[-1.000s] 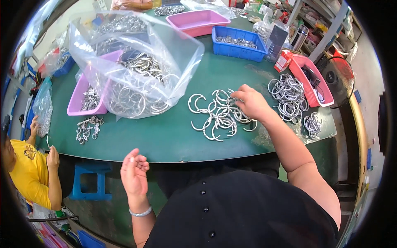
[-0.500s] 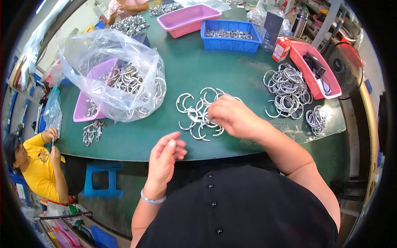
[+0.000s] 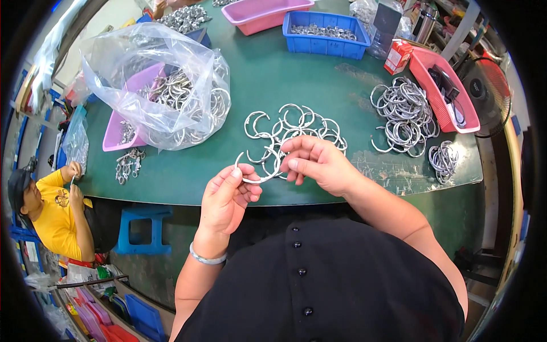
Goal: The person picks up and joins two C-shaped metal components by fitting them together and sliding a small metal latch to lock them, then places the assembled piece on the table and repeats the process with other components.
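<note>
My left hand (image 3: 226, 196) pinches a silver C-shaped metal ring (image 3: 263, 180) between thumb and fingers, near the table's front edge. The ring's gap faces up and left. Just right of it hovers my right hand (image 3: 316, 164), its fingers loosely curved and apart from the thumb, with nothing visible in them. Its fingertips are close to the ring's right side; whether they touch it I cannot tell. Behind both hands several more open metal rings (image 3: 293, 115) lie spread in a loose, overlapping group, partly hidden by my right hand.
A big heap of rings (image 3: 401, 108) and a smaller bundle (image 3: 443, 162) lie on the right. A clear plastic bag (image 3: 196, 62) of rings rests over a purple bin (image 3: 114, 134) on the left. Behind stand a blue bin (image 3: 325, 47) and a pink bin (image 3: 262, 20). A person in yellow (image 3: 54, 222) sits at left.
My right hand has come back from the ring group toward my left hand. The left hand now grips a ring where it was empty before. The view has shifted slightly.
</note>
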Demonstrator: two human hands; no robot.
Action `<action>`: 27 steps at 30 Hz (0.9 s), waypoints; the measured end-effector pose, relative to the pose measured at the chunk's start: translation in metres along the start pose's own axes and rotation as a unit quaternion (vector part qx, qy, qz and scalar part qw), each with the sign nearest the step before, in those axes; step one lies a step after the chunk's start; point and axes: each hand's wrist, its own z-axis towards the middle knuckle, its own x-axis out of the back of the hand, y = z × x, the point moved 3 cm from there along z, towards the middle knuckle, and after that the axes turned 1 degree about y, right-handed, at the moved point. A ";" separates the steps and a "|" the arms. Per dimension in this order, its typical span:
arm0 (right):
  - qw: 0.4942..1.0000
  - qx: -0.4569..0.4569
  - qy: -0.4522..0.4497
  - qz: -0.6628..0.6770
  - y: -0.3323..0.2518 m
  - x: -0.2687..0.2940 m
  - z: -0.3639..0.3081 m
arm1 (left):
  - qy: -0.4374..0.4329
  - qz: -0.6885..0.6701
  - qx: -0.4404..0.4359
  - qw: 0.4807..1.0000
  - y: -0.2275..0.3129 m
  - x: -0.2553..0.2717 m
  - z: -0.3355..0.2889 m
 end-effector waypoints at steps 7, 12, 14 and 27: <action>0.999 -0.010 -0.017 0.048 0.004 -0.007 0.001 | -0.001 0.057 -0.031 0.998 0.001 -0.002 -0.004; 0.998 -0.009 -0.013 0.057 0.007 -0.010 0.002 | -0.002 0.091 -0.055 0.994 0.002 -0.005 -0.009; 0.998 -0.008 -0.010 0.056 0.008 -0.010 0.002 | -0.003 0.099 -0.061 0.993 0.002 -0.005 -0.010; 0.997 0.072 0.017 0.001 0.002 -0.016 0.000 | -0.011 0.189 -0.128 0.973 0.002 -0.004 -0.011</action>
